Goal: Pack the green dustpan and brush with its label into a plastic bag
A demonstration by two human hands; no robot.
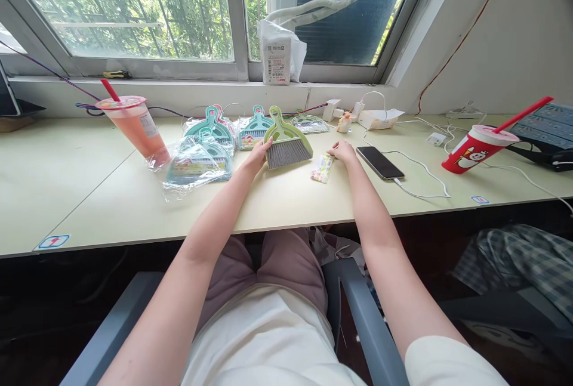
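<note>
My left hand (258,154) grips the left edge of a green mini dustpan (294,130), which has a grey-bristled brush (289,154) nested in it. The set is held tilted up over the table, bristles toward me. My right hand (342,151) pinches the upper end of a small printed paper card (323,168) lying on the tabletop. Left of the green set are teal dustpan-and-brush sets (201,156) in clear plastic bags. Another teal set (257,126) stands behind, and a bagged green set (308,122) lies flat at the back.
A tilted cup of pink drink (134,126) is at left. To the right lie a black phone (380,162) on a white cable and a red cup (477,148) with a straw. A small figurine (344,123) and chargers (331,110) stand behind. The table's front edge (286,228) borders my lap.
</note>
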